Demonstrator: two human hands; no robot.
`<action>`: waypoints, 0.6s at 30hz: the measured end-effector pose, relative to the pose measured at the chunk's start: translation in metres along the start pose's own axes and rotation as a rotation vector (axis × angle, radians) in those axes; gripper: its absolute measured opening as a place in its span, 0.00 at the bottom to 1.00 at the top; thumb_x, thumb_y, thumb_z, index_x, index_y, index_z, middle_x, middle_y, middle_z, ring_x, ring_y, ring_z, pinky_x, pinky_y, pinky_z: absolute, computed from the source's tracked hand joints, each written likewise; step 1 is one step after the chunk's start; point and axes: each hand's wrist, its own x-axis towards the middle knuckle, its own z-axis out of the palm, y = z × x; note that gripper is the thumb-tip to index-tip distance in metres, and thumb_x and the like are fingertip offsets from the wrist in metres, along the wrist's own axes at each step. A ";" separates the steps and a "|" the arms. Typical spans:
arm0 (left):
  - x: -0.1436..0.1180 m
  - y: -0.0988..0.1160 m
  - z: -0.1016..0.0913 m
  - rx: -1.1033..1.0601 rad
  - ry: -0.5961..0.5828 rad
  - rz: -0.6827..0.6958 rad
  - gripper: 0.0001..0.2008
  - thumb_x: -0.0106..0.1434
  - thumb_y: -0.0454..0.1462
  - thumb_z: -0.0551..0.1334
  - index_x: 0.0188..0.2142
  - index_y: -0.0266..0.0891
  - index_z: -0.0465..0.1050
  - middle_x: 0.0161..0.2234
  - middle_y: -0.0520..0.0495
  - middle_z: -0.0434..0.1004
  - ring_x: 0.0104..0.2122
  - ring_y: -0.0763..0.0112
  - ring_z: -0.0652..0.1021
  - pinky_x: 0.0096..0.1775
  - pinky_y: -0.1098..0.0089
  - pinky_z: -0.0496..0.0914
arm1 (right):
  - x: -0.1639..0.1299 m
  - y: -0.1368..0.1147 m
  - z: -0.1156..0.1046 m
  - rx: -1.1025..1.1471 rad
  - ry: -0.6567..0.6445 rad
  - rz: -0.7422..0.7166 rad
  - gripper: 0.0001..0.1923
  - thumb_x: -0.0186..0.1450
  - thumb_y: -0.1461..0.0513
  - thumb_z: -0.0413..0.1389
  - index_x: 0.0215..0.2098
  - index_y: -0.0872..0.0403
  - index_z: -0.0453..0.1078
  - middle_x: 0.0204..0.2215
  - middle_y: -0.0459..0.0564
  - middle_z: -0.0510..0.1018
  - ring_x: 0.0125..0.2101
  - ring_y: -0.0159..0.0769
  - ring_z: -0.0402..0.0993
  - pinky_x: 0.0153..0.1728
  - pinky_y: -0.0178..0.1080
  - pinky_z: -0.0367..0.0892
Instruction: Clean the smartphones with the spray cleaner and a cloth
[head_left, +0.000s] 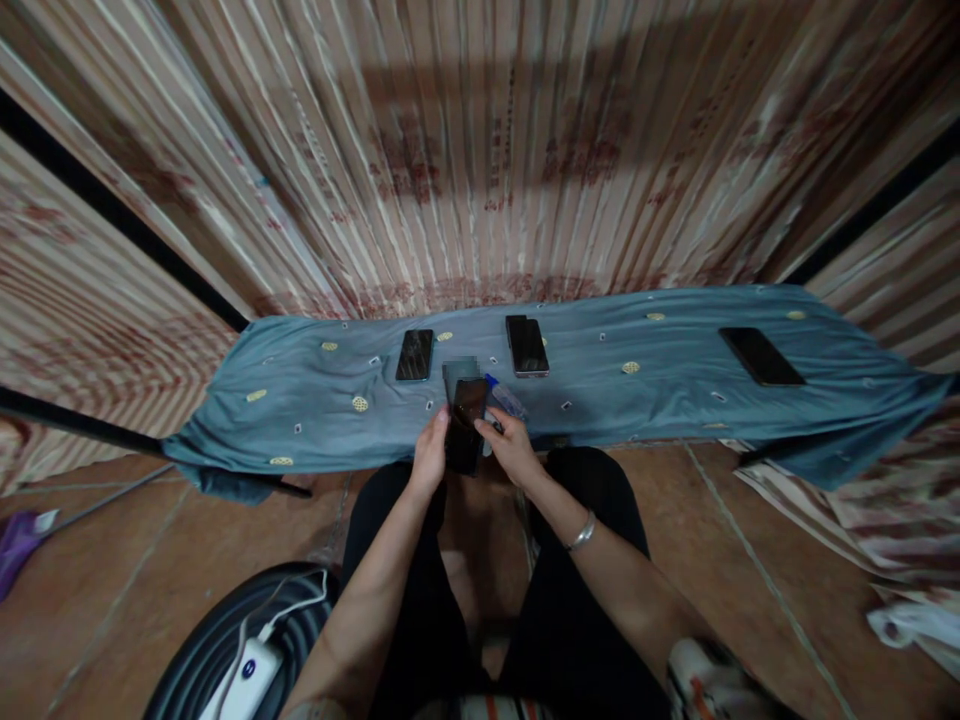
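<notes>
Over the near edge of the cloth-covered table, a dark smartphone [466, 440] is held upright between my hands. My left hand [430, 450] grips its left side, thumb along the edge. At the right edge, my right hand [514, 448] is closed, with its thumb against the phone; a small pale piece shows by its fingers, too unclear to name. Just beyond the right hand lies a clear bottle with a blue top [508, 397]. A blurred patch covers the area above the held phone's top.
On the blue patterned cloth [360, 375] lie a phone [415, 355] at left, two overlapping phones [529, 348] in the middle and another phone [761, 356] at right. Striped curtains hang behind. A white power bank with a cable [244, 680] rests on a black ribbed stool at lower left.
</notes>
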 end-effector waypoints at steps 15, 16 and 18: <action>-0.007 0.009 0.039 -0.158 -0.069 -0.297 0.19 0.71 0.42 0.57 0.52 0.33 0.78 0.37 0.42 0.87 0.38 0.59 0.85 0.49 0.60 0.77 | 0.008 -0.011 -0.026 0.351 0.114 0.219 0.28 0.41 0.47 0.75 0.34 0.53 0.80 0.25 0.44 0.82 0.25 0.33 0.77 0.29 0.36 0.73; -0.007 0.011 0.041 -0.165 -0.083 -0.309 0.19 0.71 0.42 0.57 0.53 0.32 0.78 0.37 0.41 0.87 0.38 0.59 0.85 0.49 0.60 0.77 | 0.010 -0.011 -0.028 0.335 0.140 0.211 0.27 0.40 0.48 0.75 0.33 0.53 0.80 0.24 0.43 0.82 0.24 0.32 0.76 0.28 0.35 0.72; -0.005 0.014 0.045 -0.174 -0.099 -0.321 0.19 0.72 0.41 0.56 0.54 0.31 0.77 0.38 0.41 0.87 0.39 0.59 0.86 0.50 0.60 0.77 | 0.013 -0.010 -0.031 0.294 0.189 0.192 0.25 0.39 0.48 0.75 0.30 0.53 0.80 0.22 0.42 0.80 0.23 0.30 0.73 0.28 0.35 0.70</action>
